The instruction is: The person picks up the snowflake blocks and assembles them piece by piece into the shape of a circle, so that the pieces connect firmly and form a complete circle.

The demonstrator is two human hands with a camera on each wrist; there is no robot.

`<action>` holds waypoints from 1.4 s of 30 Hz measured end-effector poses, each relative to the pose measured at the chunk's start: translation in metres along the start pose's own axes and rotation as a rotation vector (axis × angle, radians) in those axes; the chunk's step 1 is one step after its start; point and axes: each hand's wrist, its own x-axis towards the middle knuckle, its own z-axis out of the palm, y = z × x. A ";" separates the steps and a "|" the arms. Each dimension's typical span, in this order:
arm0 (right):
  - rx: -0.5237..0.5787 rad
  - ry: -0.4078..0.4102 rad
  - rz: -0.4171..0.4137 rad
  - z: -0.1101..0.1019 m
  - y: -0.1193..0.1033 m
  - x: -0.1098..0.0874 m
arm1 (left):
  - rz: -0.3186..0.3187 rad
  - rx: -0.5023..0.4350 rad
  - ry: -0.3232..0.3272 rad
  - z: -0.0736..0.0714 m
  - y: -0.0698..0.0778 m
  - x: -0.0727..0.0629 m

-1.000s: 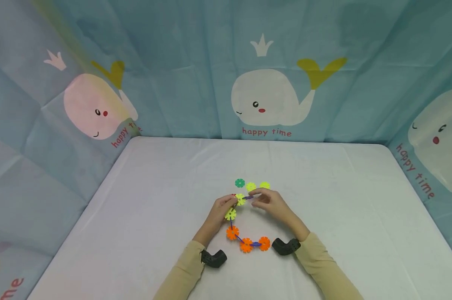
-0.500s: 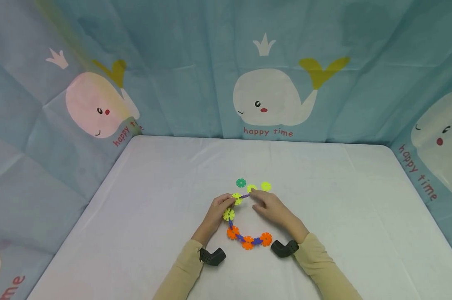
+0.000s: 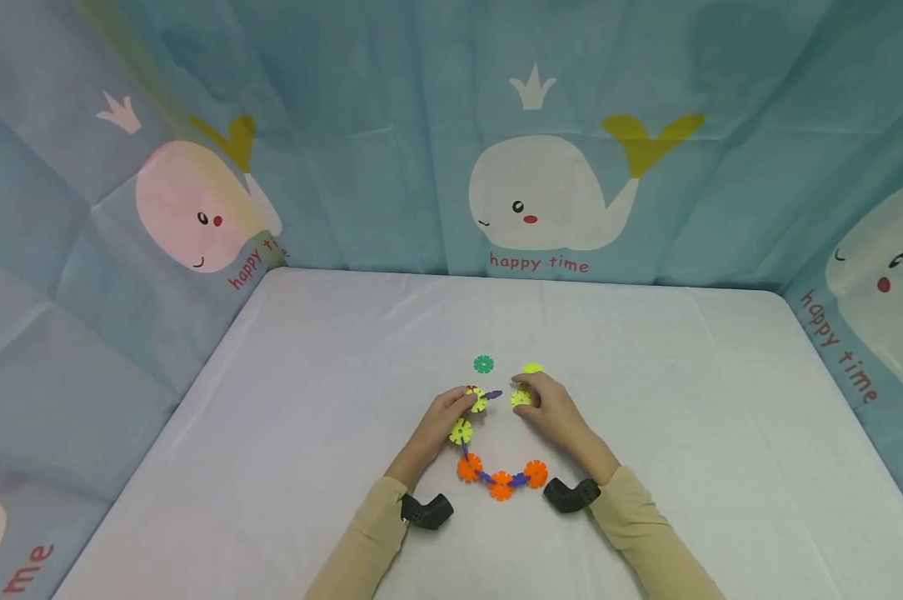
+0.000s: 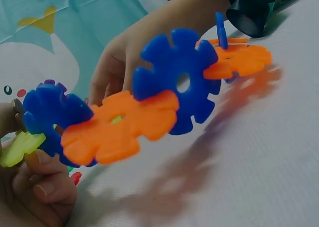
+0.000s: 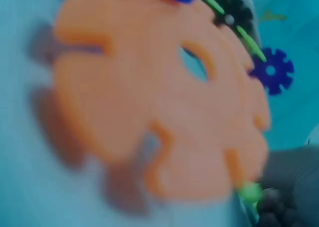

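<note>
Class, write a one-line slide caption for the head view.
Over a white table, the left hand holds a chain of notched discs and the right hand pinches a separate yellow disc.

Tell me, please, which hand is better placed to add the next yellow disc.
Probably the right hand: it holds a yellow disc near the purple disc, while the left hand grips the chain.

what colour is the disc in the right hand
Bright yellow-green; the disc in the right hand shows best in the head view.
</note>
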 end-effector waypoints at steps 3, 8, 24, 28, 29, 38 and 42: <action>0.197 0.010 0.150 -0.005 -0.001 -0.001 | -0.001 -0.003 -0.020 0.001 0.000 -0.001; 0.611 -0.010 0.348 -0.012 -0.001 -0.002 | 0.010 -0.020 -0.051 0.002 0.000 -0.001; 0.717 -0.079 0.315 -0.011 -0.011 -0.002 | 0.026 0.001 -0.075 0.001 0.000 -0.002; 0.684 -0.075 0.291 -0.010 -0.012 -0.002 | 0.031 0.011 -0.077 0.001 0.000 -0.002; 0.680 -0.077 0.289 -0.010 -0.013 -0.002 | 0.031 0.012 -0.078 0.001 -0.001 -0.001; 0.706 -0.077 0.253 -0.015 -0.024 -0.002 | 0.041 0.027 -0.096 0.001 -0.001 -0.001; 0.686 -0.049 0.193 -0.015 -0.036 -0.006 | 0.033 0.036 -0.110 0.000 -0.001 -0.004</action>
